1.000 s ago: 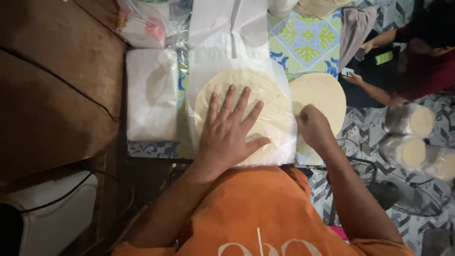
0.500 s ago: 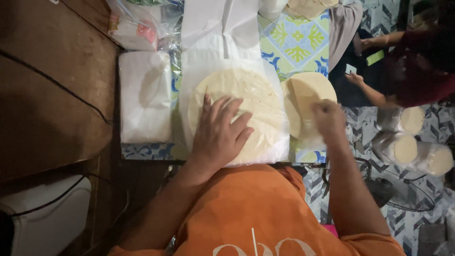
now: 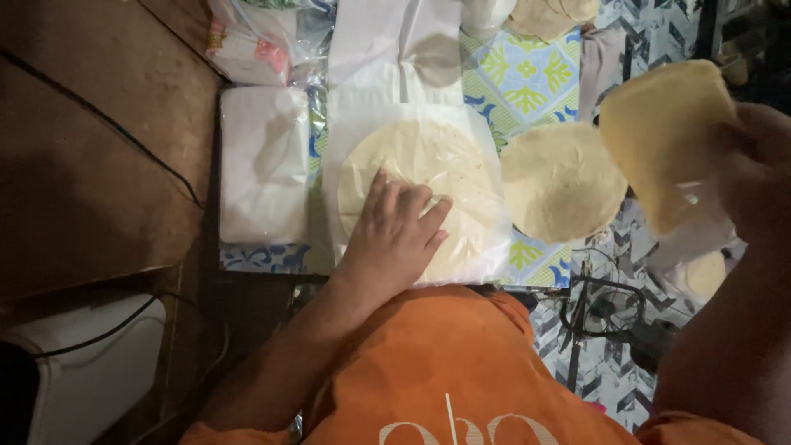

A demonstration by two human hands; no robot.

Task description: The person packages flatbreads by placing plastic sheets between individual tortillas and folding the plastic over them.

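While the left hand (image 3: 394,239) lay flat, fingers spread, on the bagged round pale flatbread (image 3: 424,194), the right hand (image 3: 754,169) pinched another yellowish flatbread (image 3: 659,136) aloft, right; a bare stack (image 3: 562,181) remained unbagged.

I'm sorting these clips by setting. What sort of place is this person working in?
Probably a home or small workshop where flatbreads are packed by hand on the floor. The left hand presses a round pale flatbread under clear plastic wrap, the right hand lifts another flatbread, and a patterned floor mat lies beneath.
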